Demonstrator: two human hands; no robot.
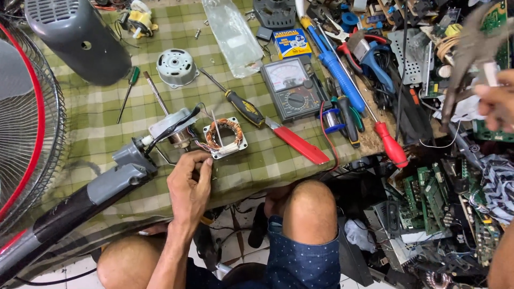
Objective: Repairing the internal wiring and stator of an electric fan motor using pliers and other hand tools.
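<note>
Head view: your left hand [188,184] rests on the checked desk [101,112], fingers curled, pinching something too small to tell, just below the copper-wound stator [225,138]. Your right hand [495,101], well apart at upper right, grips dark pliers [471,48].

The right hand [498,101] is cut off by the right edge and motion-blurred; whether the blurred pliers-like tool [471,48] is gripped can't be told. The fan guard [32,123] is cropped at the left edge, the grey housing [75,37] at the top. The left hand's fingertips [206,160] are curled, so what's pinched is too small to tell. The worktop's [107,112] right side is buried under tools.
</note>
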